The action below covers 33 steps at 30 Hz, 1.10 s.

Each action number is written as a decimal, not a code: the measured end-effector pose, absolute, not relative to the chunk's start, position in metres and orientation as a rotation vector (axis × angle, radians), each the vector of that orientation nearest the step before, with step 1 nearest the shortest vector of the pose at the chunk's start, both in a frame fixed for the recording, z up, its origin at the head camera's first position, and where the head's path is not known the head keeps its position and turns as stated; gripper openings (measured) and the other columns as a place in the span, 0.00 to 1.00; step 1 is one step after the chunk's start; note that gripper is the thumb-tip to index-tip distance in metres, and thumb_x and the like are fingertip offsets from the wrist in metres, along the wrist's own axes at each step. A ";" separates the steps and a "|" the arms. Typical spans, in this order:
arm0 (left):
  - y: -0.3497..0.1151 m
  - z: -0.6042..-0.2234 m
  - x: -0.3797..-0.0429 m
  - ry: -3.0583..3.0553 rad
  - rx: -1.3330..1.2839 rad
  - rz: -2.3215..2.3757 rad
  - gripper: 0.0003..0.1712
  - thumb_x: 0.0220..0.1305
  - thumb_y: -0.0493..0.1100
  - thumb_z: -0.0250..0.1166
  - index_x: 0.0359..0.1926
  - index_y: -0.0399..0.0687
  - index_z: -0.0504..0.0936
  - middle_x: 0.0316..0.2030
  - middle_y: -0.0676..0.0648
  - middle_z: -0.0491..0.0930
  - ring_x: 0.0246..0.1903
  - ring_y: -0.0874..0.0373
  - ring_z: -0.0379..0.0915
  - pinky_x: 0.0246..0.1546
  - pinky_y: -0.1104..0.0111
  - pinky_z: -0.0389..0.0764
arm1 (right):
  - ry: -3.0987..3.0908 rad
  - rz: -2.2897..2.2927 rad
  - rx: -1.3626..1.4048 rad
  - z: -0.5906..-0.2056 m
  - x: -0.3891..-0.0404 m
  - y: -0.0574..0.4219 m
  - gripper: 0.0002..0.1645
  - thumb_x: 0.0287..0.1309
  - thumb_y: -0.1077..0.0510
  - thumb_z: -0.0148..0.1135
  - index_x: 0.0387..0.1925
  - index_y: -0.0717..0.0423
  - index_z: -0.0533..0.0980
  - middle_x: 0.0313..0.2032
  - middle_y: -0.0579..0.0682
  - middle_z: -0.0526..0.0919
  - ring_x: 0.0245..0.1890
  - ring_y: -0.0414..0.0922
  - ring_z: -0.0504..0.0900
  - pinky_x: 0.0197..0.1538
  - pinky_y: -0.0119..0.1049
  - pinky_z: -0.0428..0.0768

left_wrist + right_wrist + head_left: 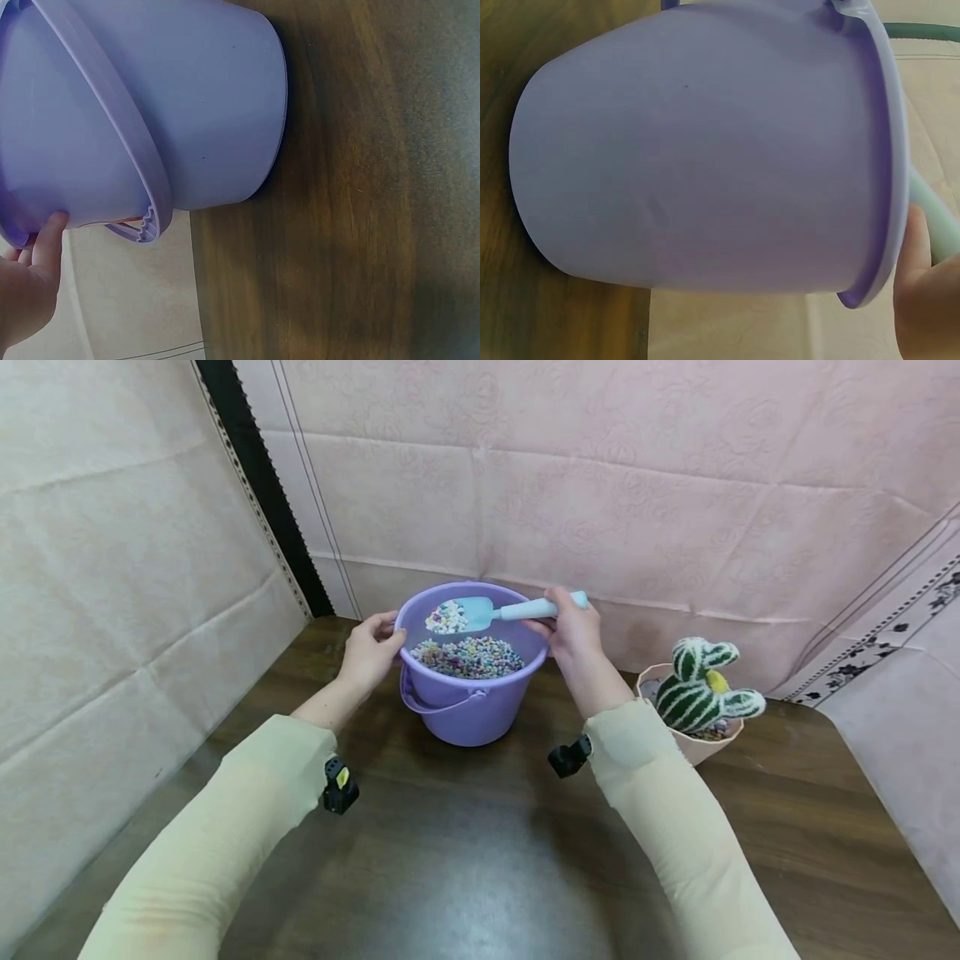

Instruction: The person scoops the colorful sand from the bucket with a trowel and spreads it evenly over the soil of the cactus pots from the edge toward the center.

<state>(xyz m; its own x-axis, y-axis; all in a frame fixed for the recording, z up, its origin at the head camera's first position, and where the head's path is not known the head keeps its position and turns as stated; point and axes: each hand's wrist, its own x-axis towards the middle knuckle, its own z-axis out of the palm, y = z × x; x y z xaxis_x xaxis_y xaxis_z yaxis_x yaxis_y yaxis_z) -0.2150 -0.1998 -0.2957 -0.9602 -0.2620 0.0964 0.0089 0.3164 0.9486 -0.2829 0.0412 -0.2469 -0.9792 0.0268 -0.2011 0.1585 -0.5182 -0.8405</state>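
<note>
A purple bucket point(480, 714) stands upright on the table, holding many small multicoloured pebbles point(472, 657). My left hand point(369, 652) grips its rim on the left side; in the left wrist view, fingers point(49, 244) touch the bucket's outer wall point(210, 97). My right hand point(576, 631) holds a light blue hand shovel point(476, 612) by its handle, above the bucket's opening. Pale pebbles point(447, 617) lie on its blade, which points left. In the right wrist view the bucket wall point(705, 165) hides most of the shovel; only part of the handle point(934, 214) shows.
A knitted green cactus point(693, 697) with a yellow flower sits in a cream pot point(693, 749) at the right, beside the right forearm. The bucket's handle point(420, 697) hangs down in front. Fabric-covered walls point(600, 485) close off the back and sides of the wooden table point(465, 860).
</note>
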 end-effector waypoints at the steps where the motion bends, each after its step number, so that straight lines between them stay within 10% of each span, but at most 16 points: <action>1: -0.200 -0.296 -0.215 -2.350 0.228 -1.695 0.26 0.66 0.37 0.52 0.65 0.37 0.64 0.55 0.35 0.73 0.52 0.42 0.73 0.37 0.76 0.83 | 1.500 -2.661 0.290 -0.246 -0.283 0.042 0.04 0.57 0.66 0.54 0.34 0.56 0.69 0.31 0.53 0.76 0.29 0.47 0.81 0.32 0.38 0.85; 33: -0.195 -0.283 -0.210 -2.389 0.299 -1.511 0.28 0.66 0.44 0.56 0.65 0.39 0.65 0.62 0.38 0.69 0.61 0.47 0.66 0.61 0.60 0.72 | 1.412 -2.754 0.218 -0.209 -0.265 0.094 0.03 0.59 0.64 0.52 0.30 0.58 0.67 0.29 0.53 0.72 0.24 0.45 0.81 0.34 0.36 0.86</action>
